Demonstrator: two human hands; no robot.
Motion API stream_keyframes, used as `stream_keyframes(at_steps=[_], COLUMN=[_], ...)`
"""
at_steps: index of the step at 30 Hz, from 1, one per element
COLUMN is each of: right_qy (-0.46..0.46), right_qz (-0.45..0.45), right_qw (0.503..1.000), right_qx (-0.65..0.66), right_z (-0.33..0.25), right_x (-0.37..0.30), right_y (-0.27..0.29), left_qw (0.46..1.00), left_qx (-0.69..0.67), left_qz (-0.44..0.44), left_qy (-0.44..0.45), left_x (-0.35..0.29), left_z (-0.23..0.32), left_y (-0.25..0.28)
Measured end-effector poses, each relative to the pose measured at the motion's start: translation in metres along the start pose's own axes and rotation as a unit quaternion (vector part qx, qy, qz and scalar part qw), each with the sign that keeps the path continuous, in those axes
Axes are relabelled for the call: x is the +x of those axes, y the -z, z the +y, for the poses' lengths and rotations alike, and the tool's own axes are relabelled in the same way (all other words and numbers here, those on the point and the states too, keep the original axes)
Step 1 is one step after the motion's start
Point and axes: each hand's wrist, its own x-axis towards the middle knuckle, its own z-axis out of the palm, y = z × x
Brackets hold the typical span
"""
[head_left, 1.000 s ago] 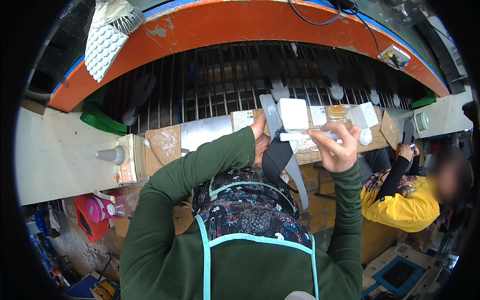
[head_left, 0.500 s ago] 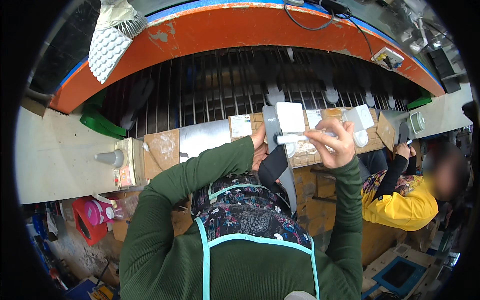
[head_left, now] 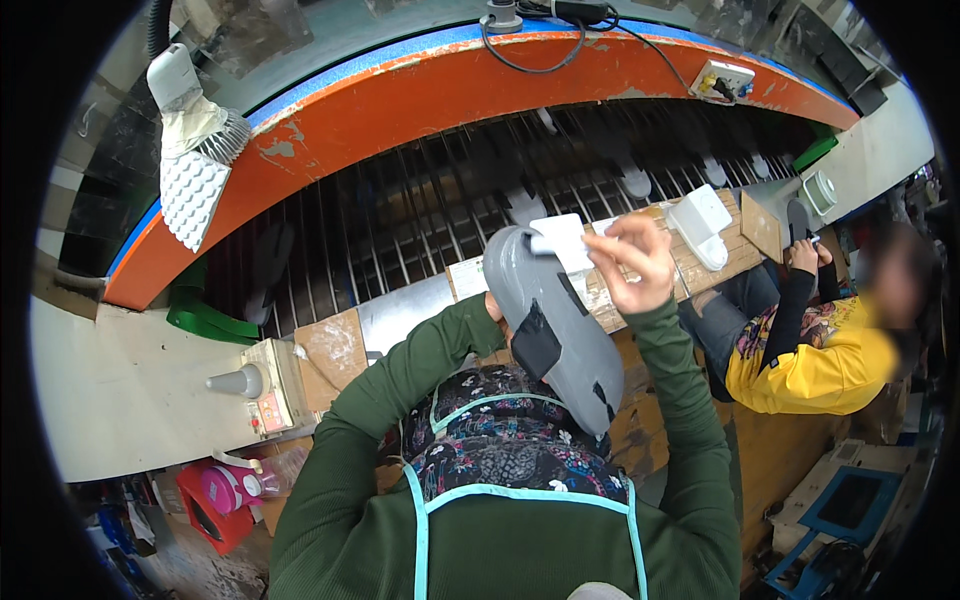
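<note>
A grey sandal sole [head_left: 575,350] with black strap pieces is held tilted above my apron, its broad face turned up toward me. My left hand [head_left: 494,307] grips its left side; most of the fingers are hidden behind the sole. In my right hand [head_left: 638,265] is a white-handled brush [head_left: 545,243], pinched between thumb and fingers. The brush's tip meets the upper end of the sole, by a small dark patch. Just behind the brush stands a white container [head_left: 567,228], partly covered by it.
A narrow wooden bench [head_left: 735,245] bears another white container [head_left: 700,222]. Beyond it, several soles lie on a conveyor of metal rods [head_left: 400,190] under an orange hood [head_left: 380,100]. A grey cone [head_left: 240,381] juts from a control box at left. A co-worker in yellow [head_left: 820,360] sits at right.
The sole has turned from nearly edge-on to show its broad face. The brush has moved up to the sole's upper end. My view has shifted and tilted.
</note>
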Motion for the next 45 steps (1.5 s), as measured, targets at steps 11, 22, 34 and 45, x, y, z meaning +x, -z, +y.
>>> stream_keyframes(at_steps=[11, 22, 34, 45], right_qy=[-0.064, 0.023, 0.008, 0.057], right_qz=[-0.031, -0.081, -0.093, -0.105], right_qw=[0.997, 0.994, 0.996, 0.99], right_qx=[0.009, -0.062, -0.014, -0.081], right_z=[-0.011, -0.009, -0.002, -0.003], right_x=[-0.014, 0.0, 0.009, 0.013], right_y=[0.026, 0.019, 0.022, 0.025], left_qw=[0.974, 0.97, 0.976, 0.984], left_qx=[0.035, -0.015, 0.03, 0.059], left_qz=[0.05, 0.062, 0.073, 0.028], left_qy=[0.217, 0.234, 0.205, 0.166], left_x=[-0.008, -0.001, -0.006, 0.001], left_z=[-0.006, -0.015, 0.0, -0.004], left_y=[0.01, 0.038, 0.016, 0.024])
